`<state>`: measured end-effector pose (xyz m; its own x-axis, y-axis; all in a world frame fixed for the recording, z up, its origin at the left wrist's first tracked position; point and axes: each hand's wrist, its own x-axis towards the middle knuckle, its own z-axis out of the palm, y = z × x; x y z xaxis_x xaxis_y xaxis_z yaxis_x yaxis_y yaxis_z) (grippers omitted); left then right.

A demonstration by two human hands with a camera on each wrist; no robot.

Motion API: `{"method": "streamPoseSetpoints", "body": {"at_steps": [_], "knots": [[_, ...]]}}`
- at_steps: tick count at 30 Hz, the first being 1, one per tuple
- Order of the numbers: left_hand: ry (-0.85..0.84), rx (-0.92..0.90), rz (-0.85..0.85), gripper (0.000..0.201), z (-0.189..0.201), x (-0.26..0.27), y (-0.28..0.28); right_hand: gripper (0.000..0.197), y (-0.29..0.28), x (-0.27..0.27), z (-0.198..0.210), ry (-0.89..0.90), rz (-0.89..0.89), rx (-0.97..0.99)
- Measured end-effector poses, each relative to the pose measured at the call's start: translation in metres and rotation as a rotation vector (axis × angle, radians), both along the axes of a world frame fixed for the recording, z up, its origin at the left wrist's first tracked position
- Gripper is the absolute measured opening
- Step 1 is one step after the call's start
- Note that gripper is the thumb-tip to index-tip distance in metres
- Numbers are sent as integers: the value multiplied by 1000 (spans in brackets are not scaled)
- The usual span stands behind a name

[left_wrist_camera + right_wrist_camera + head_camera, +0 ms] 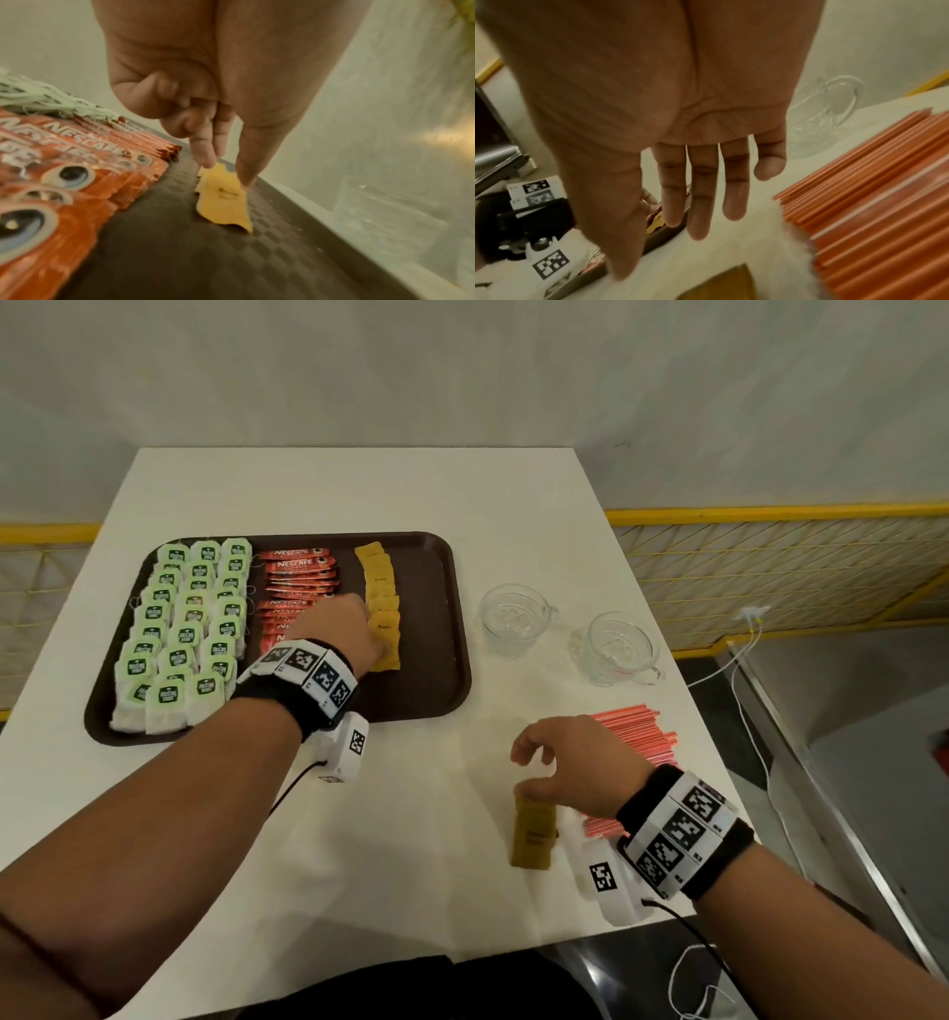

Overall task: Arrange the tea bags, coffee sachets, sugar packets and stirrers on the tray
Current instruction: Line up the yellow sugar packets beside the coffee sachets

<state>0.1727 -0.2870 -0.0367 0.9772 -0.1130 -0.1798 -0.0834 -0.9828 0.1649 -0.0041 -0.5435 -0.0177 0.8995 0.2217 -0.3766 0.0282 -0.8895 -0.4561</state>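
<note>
On the brown tray (426, 618) lie rows of green tea bags (185, 629), red coffee sachets (295, 580) and a column of yellow sugar packets (380, 588). My left hand (372, 647) is at the near end of that column. In the left wrist view, its (226, 170) thumb and forefinger pinch the top of a yellow sugar packet (223, 201) whose lower end rests on the tray (180, 253). My right hand (524, 770) hovers just above a small stack of brown sugar packets (534, 834) on the table, fingers (700, 203) straight and holding nothing. Orange stirrers (642, 731) lie beside it.
Two glass cups (513, 618) (616, 649) stand on the white table to the right of the tray. The right part of the tray is bare. The table's right edge runs just past the stirrers (872, 203), with a white cable (739, 660) beyond it.
</note>
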Motion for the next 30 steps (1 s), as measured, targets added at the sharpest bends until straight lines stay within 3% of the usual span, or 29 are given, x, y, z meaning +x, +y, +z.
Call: {"method": "streamPoseSetpoints", "body": {"at_steps": [4,7,11,14,17,23,27,30], "knots": [[13,-307,-149,23,17,-58,-24,43,-10,-13,2,27,122,-102],[160,-367,-314,24,24,-107,-49,46,-14,-18,-2,17,207,-157],[330,-239,-419,39,10,-158,-76,36,-15,-21,-14,-19,258,-171],[363,-73,-444,47,-2,-180,-94,18,-16,-21,-23,-63,266,-183],[350,14,-434,52,-6,-191,-108,18,-17,-22,-28,-99,291,-203],[349,10,-354,44,-7,-188,-111,19,-18,-29,-29,-131,316,-223],[327,1,-306,42,-7,-184,-106,6,-17,-27,-30,-125,279,-148],[314,-26,-278,34,-4,-176,-98,17,-14,-23,-29,-142,228,-87]]}}
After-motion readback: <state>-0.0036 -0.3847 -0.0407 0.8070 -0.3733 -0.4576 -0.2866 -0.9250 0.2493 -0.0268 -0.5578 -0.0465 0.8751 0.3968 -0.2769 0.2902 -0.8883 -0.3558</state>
